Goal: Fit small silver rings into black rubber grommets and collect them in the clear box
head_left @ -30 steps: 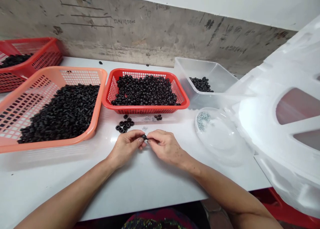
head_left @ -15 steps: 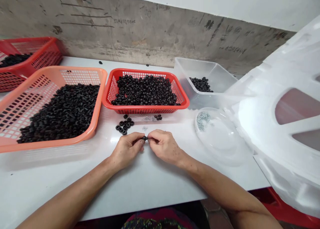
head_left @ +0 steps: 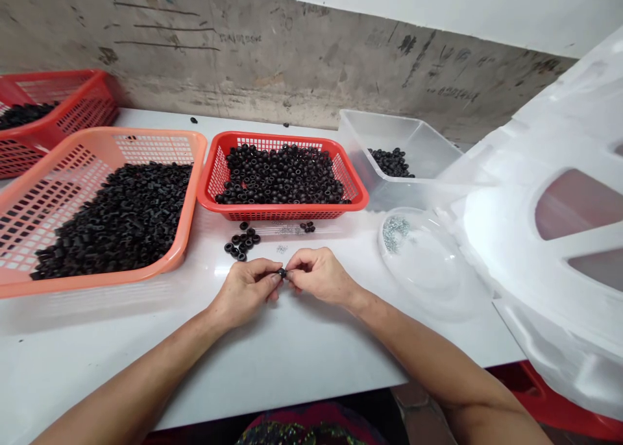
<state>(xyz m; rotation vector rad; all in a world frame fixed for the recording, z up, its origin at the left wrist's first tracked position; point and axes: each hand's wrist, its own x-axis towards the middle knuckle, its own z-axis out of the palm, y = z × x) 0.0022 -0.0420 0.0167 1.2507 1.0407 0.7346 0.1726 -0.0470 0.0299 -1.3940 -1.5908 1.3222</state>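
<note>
L hand point(head_left: 246, 292) & R hand point(head_left: 318, 276) closed, both pinching 1 black ring point(head_left: 281, 273) over white table point(head_left: 272, 360), nr. approx. 12 loose black rings point(head_left: 242, 242); 1 orange basket point(head_left: 189, 192), 2 red baskets point(head_left: 282, 213), 1 clear tub point(head_left: 403, 133) hold more rings.

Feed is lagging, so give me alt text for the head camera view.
The left hand and right hand pinch a small black ring over a white table. Loose rings lie ahead, before a red basket of rings, with a bigger orange basket to its left.
</note>
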